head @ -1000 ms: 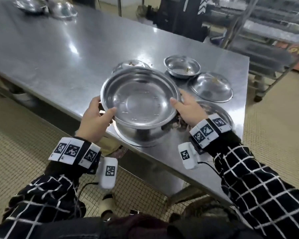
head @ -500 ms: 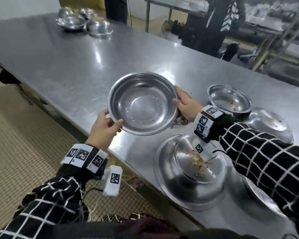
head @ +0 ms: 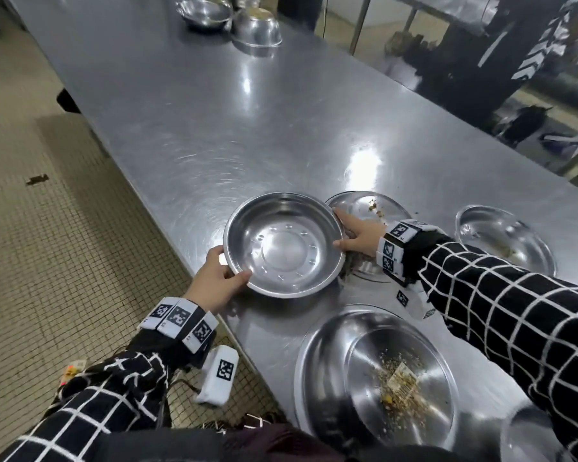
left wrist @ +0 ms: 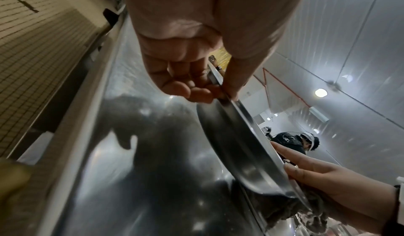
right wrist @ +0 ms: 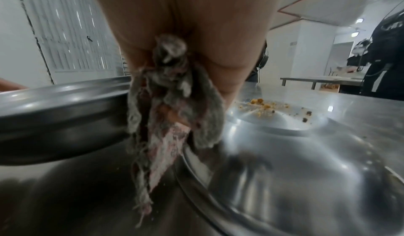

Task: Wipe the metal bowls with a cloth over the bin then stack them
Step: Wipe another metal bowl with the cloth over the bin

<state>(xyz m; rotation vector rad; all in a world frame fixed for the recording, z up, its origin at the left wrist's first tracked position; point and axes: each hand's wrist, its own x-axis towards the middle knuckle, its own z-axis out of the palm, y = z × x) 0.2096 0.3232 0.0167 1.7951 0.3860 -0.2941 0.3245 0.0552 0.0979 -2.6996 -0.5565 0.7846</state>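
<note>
A clean metal bowl (head: 282, 245) hangs low over the steel table (head: 214, 128), near its front edge, mouth up and slightly tilted. My left hand (head: 221, 278) grips its left rim, thumb inside and fingers curled under, as the left wrist view shows at the bowl (left wrist: 236, 144). My right hand (head: 357, 238) holds the right rim with thumb and forefinger and clutches a dirty grey cloth (right wrist: 168, 110) in the palm; the cloth (left wrist: 284, 210) hangs under the rim. No bin is in view.
Upturned bowls with food crumbs lie around: one right behind my right hand (head: 371, 208), a large one at the front (head: 374, 371), another at the right (head: 504, 238). More bowls (head: 234, 18) stand at the far end. A person in black (head: 514, 45) stands beyond the table.
Both hands carried the bowl left, off the upturned bowl it was above, and lowered it toward the table near the front edge. Both grips are unchanged.
</note>
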